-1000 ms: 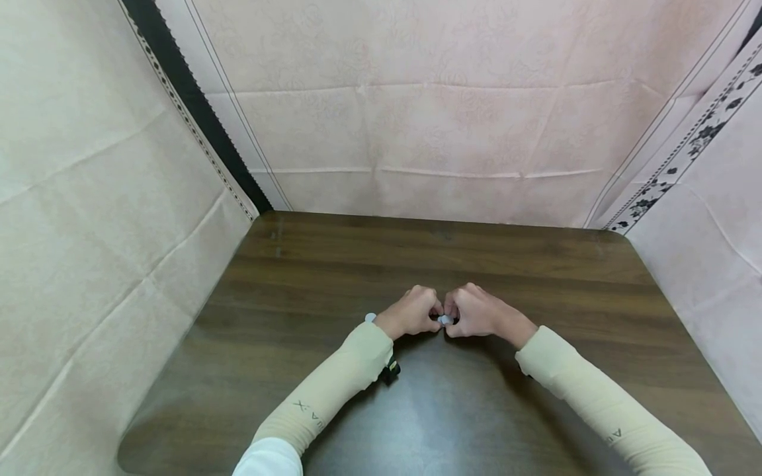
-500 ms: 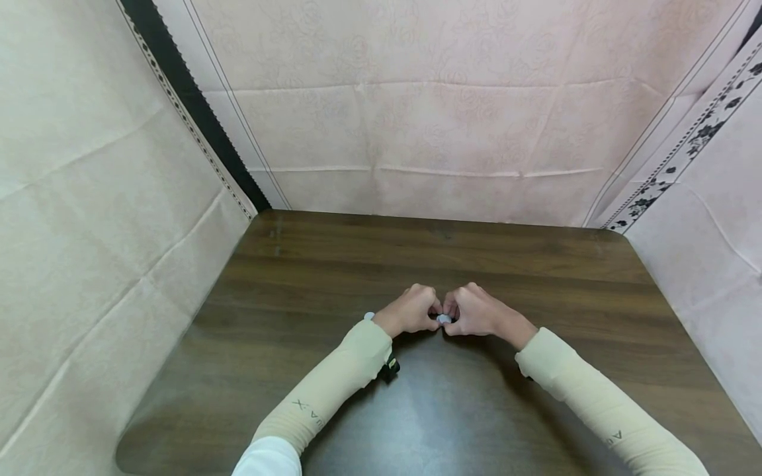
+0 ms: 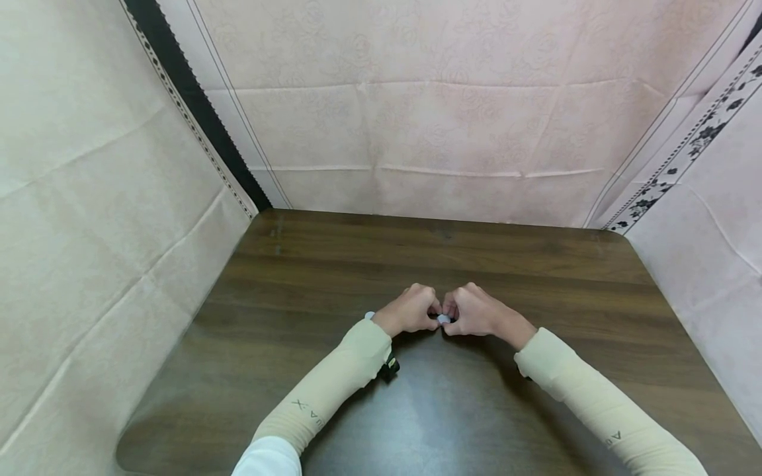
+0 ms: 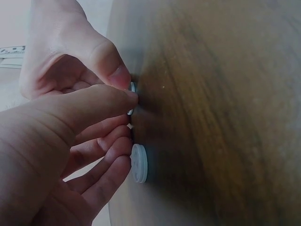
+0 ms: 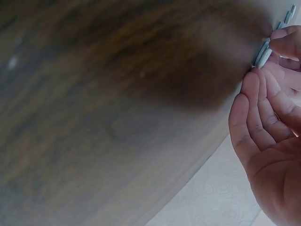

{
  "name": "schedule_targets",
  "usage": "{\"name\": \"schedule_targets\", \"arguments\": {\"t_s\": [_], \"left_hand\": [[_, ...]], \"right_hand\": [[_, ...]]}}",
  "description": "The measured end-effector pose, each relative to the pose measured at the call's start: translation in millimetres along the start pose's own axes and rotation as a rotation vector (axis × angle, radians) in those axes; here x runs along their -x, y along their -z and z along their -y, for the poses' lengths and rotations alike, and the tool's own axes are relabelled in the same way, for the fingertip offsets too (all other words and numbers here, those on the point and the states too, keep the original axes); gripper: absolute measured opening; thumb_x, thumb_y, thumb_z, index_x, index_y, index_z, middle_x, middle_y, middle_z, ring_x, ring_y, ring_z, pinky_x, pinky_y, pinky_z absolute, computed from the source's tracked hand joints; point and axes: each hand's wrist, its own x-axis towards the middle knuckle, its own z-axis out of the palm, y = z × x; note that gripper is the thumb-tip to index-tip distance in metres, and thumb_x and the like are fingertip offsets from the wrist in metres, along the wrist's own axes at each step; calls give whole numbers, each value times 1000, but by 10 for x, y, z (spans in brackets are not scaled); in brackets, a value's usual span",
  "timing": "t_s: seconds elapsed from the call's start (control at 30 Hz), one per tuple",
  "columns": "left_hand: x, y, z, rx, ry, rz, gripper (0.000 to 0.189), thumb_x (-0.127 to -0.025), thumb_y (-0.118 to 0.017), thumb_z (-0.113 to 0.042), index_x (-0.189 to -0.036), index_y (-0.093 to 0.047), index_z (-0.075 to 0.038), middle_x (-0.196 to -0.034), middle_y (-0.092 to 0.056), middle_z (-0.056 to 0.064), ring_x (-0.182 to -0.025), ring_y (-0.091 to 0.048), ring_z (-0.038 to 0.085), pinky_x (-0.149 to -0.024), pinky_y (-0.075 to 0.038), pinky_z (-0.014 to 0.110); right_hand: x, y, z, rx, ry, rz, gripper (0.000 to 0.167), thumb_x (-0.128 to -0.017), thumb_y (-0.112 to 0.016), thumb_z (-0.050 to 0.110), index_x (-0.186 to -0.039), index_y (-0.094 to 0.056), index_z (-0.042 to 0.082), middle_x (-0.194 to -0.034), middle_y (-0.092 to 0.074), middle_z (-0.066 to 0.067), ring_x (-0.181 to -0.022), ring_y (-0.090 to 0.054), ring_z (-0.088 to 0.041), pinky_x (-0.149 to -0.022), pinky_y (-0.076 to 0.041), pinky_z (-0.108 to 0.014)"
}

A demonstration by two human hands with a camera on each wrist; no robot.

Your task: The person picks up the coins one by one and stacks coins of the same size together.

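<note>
Over the middle of the table, my left hand (image 3: 413, 309) and right hand (image 3: 479, 312) meet with curled fingers. Between their fingertips sits a small pale round disc (image 3: 443, 318), pinched low against the wood. The left wrist view shows both thumbs right at this disc (image 4: 132, 100), its face largely hidden behind them. Another pale disc with a layered rim (image 4: 139, 163) stands out beside the left fingertips there. In the right wrist view, the pinched disc (image 5: 262, 55) shows a doubled edge, as of two thin pieces face to face.
More pale discs (image 5: 288, 18) lie beyond the hands in the right wrist view. One pale disc (image 3: 370, 316) shows beside the left wrist. The brown wooden table (image 3: 333, 258) has rounded corners, with pale cloth hangings (image 3: 446, 125) around it.
Both hands hold almost the same place. Between the fingertips, the pale pieces that looked spread side by side a second ago now look like one disc.
</note>
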Motion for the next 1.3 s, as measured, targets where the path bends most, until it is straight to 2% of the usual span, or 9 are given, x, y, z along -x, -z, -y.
{"name": "schedule_targets", "arguments": {"t_s": [0.43,0.73,1.3], "left_hand": [[-10,17,1,13,4,8,7,-93,-81,-15,-97,-85,-11,-90,-71,1,-80,-55,7,-68,-46,19],[-16,10,14,17,21,19,11,-93,-81,-16,-102,-84,-11,-94,-71,0,-84,-59,7,-71,-49,19],[-18,-9,35,36,25,16,11,-94,-80,-16,-102,-84,-10,-93,-71,-1,-83,-59,6,-71,-49,17]], "right_hand": [[0,11,6,6,4,0,11,-83,-85,19,-85,-74,15,-77,-72,8,-70,-63,1,-63,-54,-20],[20,48,9,-10,0,29,12,-83,-84,17,-91,-76,12,-84,-75,4,-78,-70,-8,-69,-56,-21],[35,56,8,-18,15,49,12,-86,-82,12,-96,-77,10,-88,-75,3,-81,-71,-9,-71,-57,-20]]}}
